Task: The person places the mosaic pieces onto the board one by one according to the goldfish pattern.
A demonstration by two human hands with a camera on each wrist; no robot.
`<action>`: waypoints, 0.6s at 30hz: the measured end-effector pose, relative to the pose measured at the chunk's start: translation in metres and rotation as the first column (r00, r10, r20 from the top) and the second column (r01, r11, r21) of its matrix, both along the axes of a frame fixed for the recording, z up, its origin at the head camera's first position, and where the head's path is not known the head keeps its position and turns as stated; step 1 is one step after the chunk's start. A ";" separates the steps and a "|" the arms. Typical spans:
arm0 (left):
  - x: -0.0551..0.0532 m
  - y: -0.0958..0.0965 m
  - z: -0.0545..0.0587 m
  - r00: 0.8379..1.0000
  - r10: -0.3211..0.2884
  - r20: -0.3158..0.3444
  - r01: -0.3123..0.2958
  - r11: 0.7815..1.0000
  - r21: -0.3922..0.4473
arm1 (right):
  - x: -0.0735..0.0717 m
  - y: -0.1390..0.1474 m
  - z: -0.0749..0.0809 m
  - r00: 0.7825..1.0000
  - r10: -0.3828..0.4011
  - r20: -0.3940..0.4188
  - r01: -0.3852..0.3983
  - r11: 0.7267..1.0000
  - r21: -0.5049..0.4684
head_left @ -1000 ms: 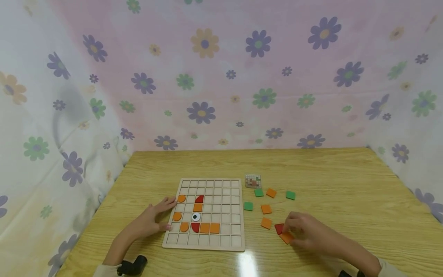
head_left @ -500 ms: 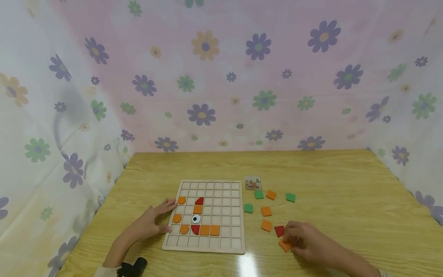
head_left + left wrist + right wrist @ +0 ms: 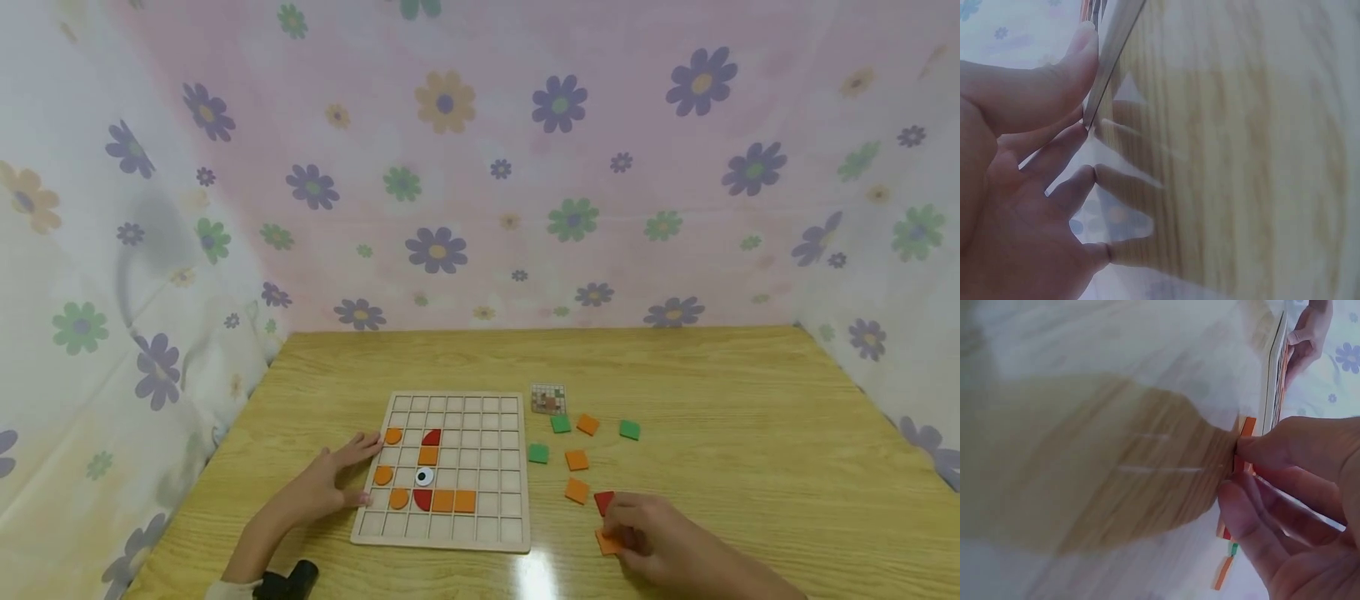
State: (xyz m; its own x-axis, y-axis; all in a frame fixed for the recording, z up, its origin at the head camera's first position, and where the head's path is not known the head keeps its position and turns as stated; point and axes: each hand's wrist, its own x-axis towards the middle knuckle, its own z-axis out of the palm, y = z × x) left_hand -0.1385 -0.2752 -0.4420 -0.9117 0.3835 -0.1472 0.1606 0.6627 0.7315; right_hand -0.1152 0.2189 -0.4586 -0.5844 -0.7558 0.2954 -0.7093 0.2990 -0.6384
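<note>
On the table lies a wooden grid board [image 3: 491,458] with orange round tiles [image 3: 383,475], red quarter-round tiles [image 3: 432,437], orange square tiles [image 3: 465,501] and an eye tile [image 3: 424,477] in its cells. My left hand [image 3: 330,482] rests along the board's left edge, its fingers straight and spread. In the left wrist view the thumb [image 3: 1088,56] touches the board's rim. Right of the board, my right hand [image 3: 660,533] pinches a loose orange square tile [image 3: 606,542] at the tabletop. Just behind it lies a red tile [image 3: 603,502], partly covered by the fingers.
Loose green tiles [image 3: 538,453] and orange tiles [image 3: 577,491] lie flat between the board and my right hand. A small pattern card [image 3: 548,398] sits near the board's far right corner. Flowered cloth [image 3: 480,167] hangs behind and beside the table [image 3: 712,392].
My right hand has shifted the orange square tile a little toward me and to the left, away from the red tile. The left hand keeps its place on the board.
</note>
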 end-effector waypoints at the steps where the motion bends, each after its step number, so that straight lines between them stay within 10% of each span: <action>1: 0.000 0.000 0.000 1.000 0.000 0.003 0.000 1.000 0.002 | 0.000 -0.001 0.001 1.000 -0.011 0.004 0.011 1.000 0.017; 10: 0.000 -0.003 -0.004 1.000 -0.005 0.010 0.005 1.000 0.008 | -0.007 -0.013 0.006 0.994 -0.036 -0.108 0.039 0.999 0.027; 18: 0.000 -0.002 -0.003 1.000 -0.001 -0.004 0.001 1.000 0.003 | -0.013 -0.029 0.022 0.991 -0.131 -0.009 0.131 0.989 0.061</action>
